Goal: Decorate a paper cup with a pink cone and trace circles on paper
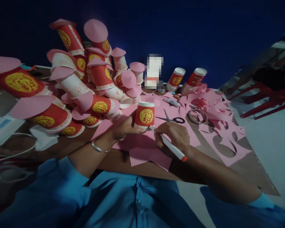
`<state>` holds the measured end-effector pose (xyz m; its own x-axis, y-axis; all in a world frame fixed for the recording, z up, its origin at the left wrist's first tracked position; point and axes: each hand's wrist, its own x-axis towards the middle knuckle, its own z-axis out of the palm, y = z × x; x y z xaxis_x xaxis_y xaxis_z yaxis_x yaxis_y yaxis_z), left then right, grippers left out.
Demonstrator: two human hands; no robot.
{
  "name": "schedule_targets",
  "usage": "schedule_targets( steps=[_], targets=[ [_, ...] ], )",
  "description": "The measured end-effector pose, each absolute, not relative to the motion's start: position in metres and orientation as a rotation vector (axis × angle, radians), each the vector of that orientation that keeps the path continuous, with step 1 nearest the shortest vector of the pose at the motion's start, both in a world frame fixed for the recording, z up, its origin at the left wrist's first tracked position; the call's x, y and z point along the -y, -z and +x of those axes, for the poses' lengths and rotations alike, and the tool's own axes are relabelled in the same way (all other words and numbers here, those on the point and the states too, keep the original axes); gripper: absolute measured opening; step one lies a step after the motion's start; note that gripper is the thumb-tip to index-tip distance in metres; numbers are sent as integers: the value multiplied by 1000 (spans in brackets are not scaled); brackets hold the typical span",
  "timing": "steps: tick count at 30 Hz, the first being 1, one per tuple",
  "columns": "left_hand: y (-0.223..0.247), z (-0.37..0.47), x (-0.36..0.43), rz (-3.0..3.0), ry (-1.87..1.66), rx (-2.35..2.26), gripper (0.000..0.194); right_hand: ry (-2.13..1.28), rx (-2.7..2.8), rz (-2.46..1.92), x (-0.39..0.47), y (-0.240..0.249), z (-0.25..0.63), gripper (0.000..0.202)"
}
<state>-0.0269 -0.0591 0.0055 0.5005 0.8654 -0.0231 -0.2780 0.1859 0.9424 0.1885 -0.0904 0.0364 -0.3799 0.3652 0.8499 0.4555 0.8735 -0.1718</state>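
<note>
Two blue sleeves (71, 171) reach over the near edge of the desk (116, 163). Pink sheets (152, 158) overlap there, one jutting past the edge. On the left wrist is a silver bracelet (96, 146).

The left hand (125, 128) grips a red cup (144, 118) low down, its thumb across the base. The right hand (173, 134) clasps a white pen (172, 147), red end toward the person, the tip at the cup's lower edge; whether it touches cannot be told. The cup is over the pink paper, between the hands.

To the right lies a sheet with round holes (242, 151). Just behind the right hand are scissors (169, 120), blades spread, beside a tape roll (190, 116). On the left, cups with pink cone hats (99, 76) are heaped, some tilted.

Farther back are a glue stick (172, 102), pink scraps (209, 99) and two more cups (175, 79), before a dark blue wall (204, 38).
</note>
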Motion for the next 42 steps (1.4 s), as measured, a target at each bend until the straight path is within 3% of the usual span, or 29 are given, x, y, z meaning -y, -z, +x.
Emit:
schedule_targets(
  steps=[11, 16, 20, 25, 32, 42],
  targets=[
    [-6, -27, 59, 1137, -901, -653, 82, 122, 1983, -536, 90, -36, 189, 16],
    [-9, -25, 59, 1082, -973, -617, 76, 69, 1961, -525, 89, -37, 194, 10],
    [-11, -24, 58, 1031, -1006, -584, 79, 42, 1962, -528, 87, -35, 194, 14],
    [-9, -24, 58, 1016, -996, -560, 68, 44, 1979, -541, 87, -32, 193, 19],
    [-6, -23, 58, 1068, -895, -685, 98, 46, 2034, -462, 88, -30, 189, 18],
    [-3, -26, 58, 1029, -905, -604, 81, 103, 2006, -520, 89, -37, 193, 14]
  ],
)
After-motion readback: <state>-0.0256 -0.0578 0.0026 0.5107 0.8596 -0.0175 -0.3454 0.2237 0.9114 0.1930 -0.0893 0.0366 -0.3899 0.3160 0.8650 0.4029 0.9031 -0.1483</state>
